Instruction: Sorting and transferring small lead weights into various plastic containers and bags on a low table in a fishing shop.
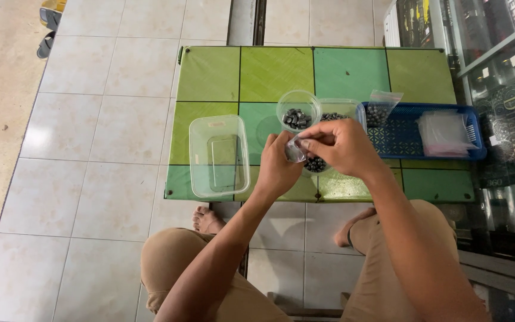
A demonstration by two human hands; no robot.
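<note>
Both of my hands meet over the front middle of a low green checkered table [275,71]. My left hand [278,164] and my right hand [341,146] pinch a small clear plastic bag [296,149] between their fingers. Just under them lies a clear container with small dark metal pieces [315,164]. Behind the hands stand a round clear cup [298,110] and a clear tub [341,110], each holding more dark pieces.
An empty clear rectangular tub [218,156] sits at the table's left. A blue basket [400,137] on the right holds a filled small bag [379,107] and a stack of empty clear bags [445,132]. A glass display case [502,89] stands at right; tiled floor lies to the left.
</note>
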